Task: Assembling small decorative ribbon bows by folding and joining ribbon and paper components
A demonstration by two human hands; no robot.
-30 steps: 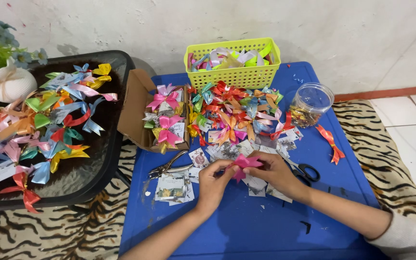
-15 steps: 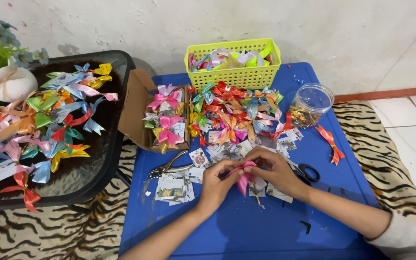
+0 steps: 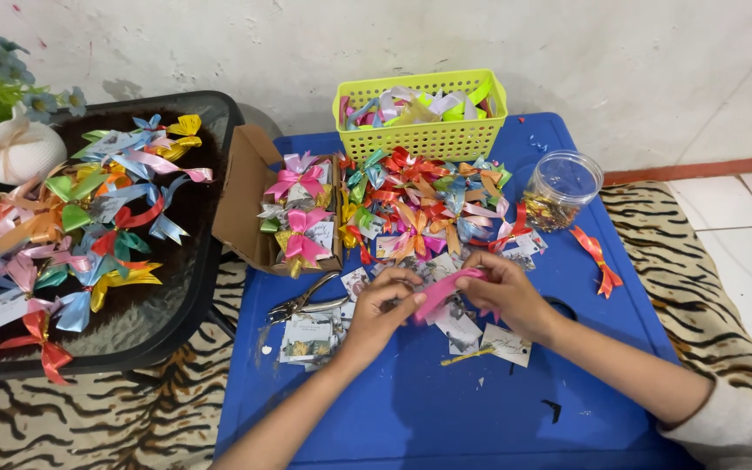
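Pink ribbon (image 3: 442, 292) pinched between both hands, fingers closed.

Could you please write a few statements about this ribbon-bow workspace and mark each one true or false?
1. Both hands hold a pink ribbon between them. True: the left hand and the right hand grip it above the blue table.
2. The yellow basket stands at the near edge of the table. False: it stands at the far edge, by the wall.
3. The clear plastic jar lies tipped on its side. False: it stands upright, to the right of the pile of bows.
4. Metal pliers lie on the table beside the left hand. True.
5. The cardboard box holds finished bows. True.
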